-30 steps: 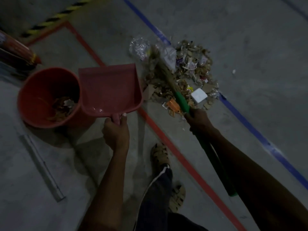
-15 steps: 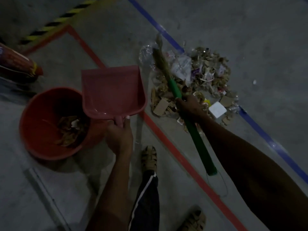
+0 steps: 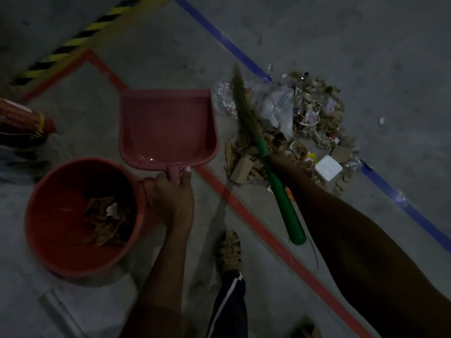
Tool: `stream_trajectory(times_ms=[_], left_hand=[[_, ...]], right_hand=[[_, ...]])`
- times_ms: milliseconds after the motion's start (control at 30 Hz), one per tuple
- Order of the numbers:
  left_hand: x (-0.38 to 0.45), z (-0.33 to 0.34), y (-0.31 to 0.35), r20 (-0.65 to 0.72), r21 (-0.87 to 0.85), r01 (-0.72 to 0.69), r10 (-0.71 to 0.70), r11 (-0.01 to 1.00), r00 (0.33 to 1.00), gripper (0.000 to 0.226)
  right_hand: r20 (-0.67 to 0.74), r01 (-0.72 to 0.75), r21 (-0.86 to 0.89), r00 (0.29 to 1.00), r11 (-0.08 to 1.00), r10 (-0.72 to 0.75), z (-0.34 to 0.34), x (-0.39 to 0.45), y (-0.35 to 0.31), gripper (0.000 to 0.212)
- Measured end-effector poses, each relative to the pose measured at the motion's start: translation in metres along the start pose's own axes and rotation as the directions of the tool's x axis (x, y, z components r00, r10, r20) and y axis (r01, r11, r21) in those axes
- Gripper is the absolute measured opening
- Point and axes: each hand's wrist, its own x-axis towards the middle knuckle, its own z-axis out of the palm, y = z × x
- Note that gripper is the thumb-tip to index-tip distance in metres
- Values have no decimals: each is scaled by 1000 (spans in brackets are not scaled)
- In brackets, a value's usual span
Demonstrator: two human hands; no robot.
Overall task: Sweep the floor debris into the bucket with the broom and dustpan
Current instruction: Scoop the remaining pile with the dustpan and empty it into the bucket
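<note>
Two hands busy: left hand (image 3: pixel 170 198) grips the dustpan (image 3: pixel 167 129) handle, pan empty and held above the floor beside the bucket (image 3: pixel 44 230), which holds some scraps. Right hand (image 3: pixel 280 164), fingers wrapped round the green broom (image 3: pixel 273 176); bristles lie across the debris pile (image 3: pixel 305 132) past the red line. Risk: a pan not set flat lets scraps slide under its lip; a hard stroke scatters light plastic. Versus half a second ago, broom drawn nearer, pan little changed.

Red floor tape (image 3: pixel 256 230), blue floor tape (image 3: pixel 219 37), hazard stripe (image 3: pixel 80 37), sandalled foot (image 3: pixel 229 252).
</note>
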Motion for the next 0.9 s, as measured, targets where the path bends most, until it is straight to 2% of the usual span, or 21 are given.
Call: stream_trajectory(times_ms=[33,167,333,467,600,767,900], left_hand=[[-7,-1,2,3,-4,-4,4,1000,1000,48],[-58,-7,17,-27,-50,-44,43,998,999,39],[-134,-16,14,-30,-35,-108,107,994,994,38],[-182,-7,-7,47,-57,16,-13,998,999,45],[-237,-5,-21,36,-11,51,-50,999,998,47],[-288,-13,-33,17,-11,108,-108,994,994,49],[-309,-21,-40,-19,-6,161,-162,987,987,50]], right_hand=[[-2,-13,21,1000,1000,13,-9,-4,15,38],[-35,-18,148,999,989,23,-43,-31,78,27],[-63,-38,131,997,991,47,-87,-63,155,29],[-111,-52,136,991,989,68,-120,-81,208,35],[-148,57,-76,987,995,-68,-151,-122,245,31],[-27,253,-292,962,922,-273,-166,-170,280,25],[66,387,-328,920,862,-387,-156,-199,286,20]])
